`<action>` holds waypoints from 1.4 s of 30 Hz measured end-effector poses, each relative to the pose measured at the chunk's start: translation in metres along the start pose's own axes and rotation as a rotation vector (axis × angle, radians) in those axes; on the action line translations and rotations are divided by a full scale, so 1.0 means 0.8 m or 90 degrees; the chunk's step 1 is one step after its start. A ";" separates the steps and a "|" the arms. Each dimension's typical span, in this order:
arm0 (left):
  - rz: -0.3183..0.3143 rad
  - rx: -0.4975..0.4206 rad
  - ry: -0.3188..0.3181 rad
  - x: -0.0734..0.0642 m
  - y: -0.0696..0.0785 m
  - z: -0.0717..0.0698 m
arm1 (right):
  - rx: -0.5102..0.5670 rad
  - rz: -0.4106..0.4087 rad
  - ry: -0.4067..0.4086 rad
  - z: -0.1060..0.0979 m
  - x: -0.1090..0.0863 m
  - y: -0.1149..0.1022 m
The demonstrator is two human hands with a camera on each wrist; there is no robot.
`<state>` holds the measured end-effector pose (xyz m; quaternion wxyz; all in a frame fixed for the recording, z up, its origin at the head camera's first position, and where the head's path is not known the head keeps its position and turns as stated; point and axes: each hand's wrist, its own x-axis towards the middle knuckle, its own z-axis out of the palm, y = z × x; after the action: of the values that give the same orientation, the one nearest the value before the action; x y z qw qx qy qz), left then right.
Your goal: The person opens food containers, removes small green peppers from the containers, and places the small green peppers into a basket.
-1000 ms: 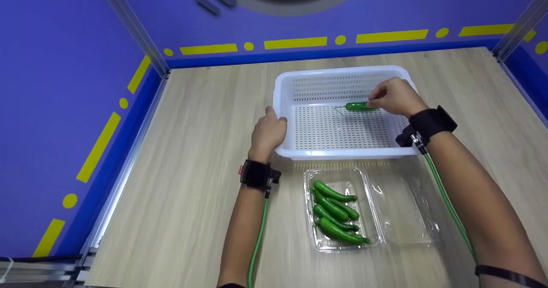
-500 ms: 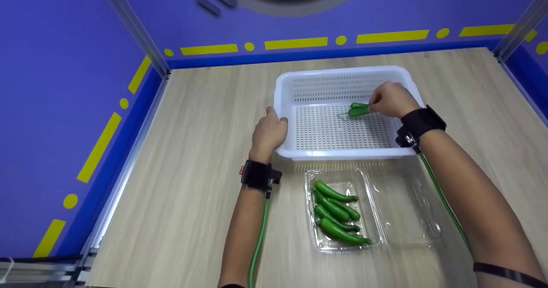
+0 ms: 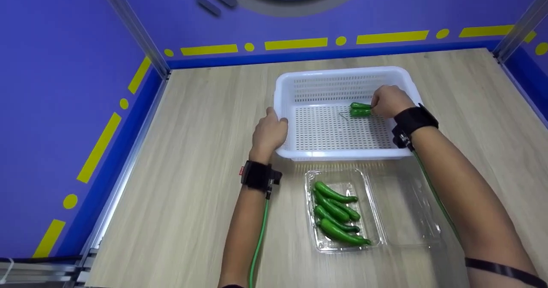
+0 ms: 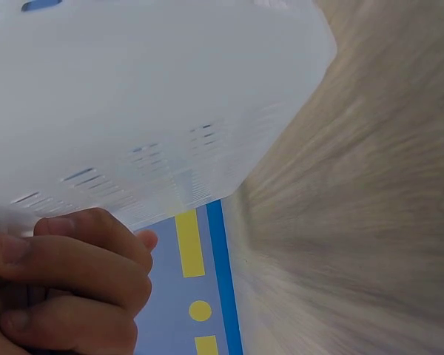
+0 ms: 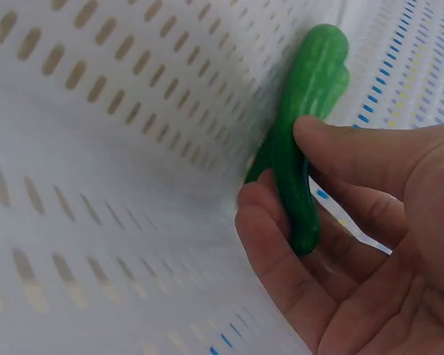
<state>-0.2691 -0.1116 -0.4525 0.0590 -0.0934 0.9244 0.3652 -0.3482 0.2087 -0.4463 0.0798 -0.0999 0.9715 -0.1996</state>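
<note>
My left hand (image 3: 269,132) grips the left rim of a white perforated plastic basket (image 3: 342,154); its fingers (image 4: 74,274) curl beneath the rim in the left wrist view. Inside the basket, toward its right side, my right hand (image 3: 390,101) pinches a green chili pepper (image 5: 287,148) between thumb and fingers. A second green chili (image 5: 260,160) shows behind it, partly covered; whether the fingers touch that one I cannot tell. In the head view the two chilies lie side by side, low over the basket floor, their right ends hidden by the hand.
A clear plastic clamshell box (image 3: 377,213) lies unfolded in front of the basket, with several green chilies (image 3: 340,232) in its left half. Blue panels (image 3: 295,27) stand behind and beside the wooden table (image 3: 192,151). Green cables (image 3: 258,245) run along both forearms.
My right hand has moved slightly left and down within the basket. One chili was visible by it at first; now two are. My left hand stays on the rim.
</note>
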 end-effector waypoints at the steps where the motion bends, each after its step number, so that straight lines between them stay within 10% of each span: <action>1: -0.002 0.000 -0.002 0.000 0.000 0.000 | -0.002 -0.001 -0.001 0.001 0.001 0.000; 42: -0.015 -0.003 -0.007 0.000 0.000 0.000 | -0.001 0.011 -0.046 0.011 0.012 0.008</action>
<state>-0.2694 -0.1115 -0.4521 0.0681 -0.1025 0.9220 0.3672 -0.3572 0.2093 -0.4579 0.1163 -0.0988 0.9690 -0.1945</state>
